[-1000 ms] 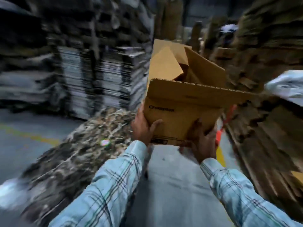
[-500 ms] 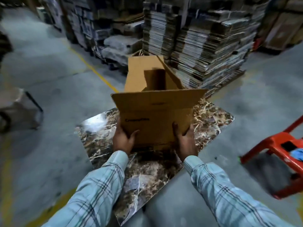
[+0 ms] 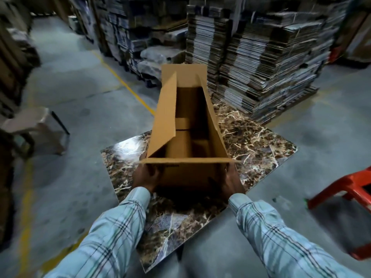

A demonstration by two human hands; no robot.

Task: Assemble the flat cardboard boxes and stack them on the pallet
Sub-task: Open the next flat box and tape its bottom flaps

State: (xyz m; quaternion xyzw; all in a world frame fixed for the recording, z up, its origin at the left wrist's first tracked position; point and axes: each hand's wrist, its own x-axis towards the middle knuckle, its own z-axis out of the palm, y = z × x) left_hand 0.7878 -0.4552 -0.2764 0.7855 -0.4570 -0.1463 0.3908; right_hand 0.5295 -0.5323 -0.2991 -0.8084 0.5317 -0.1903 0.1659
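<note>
Dim, cool indoor light overall; the brightest spot is a white glare patch on the glossy marbled sheet point(image 3: 251, 145), at its left corner; the cardboard box point(image 3: 186, 117) casts a dark shadow on the sheet's near side, under the box; the box interior is shaded; frame edges left and right of the sheet are smeared and bowed by wide-angle distortion; stacks beyond it are soft and noisy.

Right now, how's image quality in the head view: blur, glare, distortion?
Head view: cardboard box and both hands, left hand and right hand, fairly sharp; frame edges smear, notably the red stool; glare patch on the marble-patterned sheet; dark shadow beneath the box; wide-angle stretch at the sleeves.
</note>
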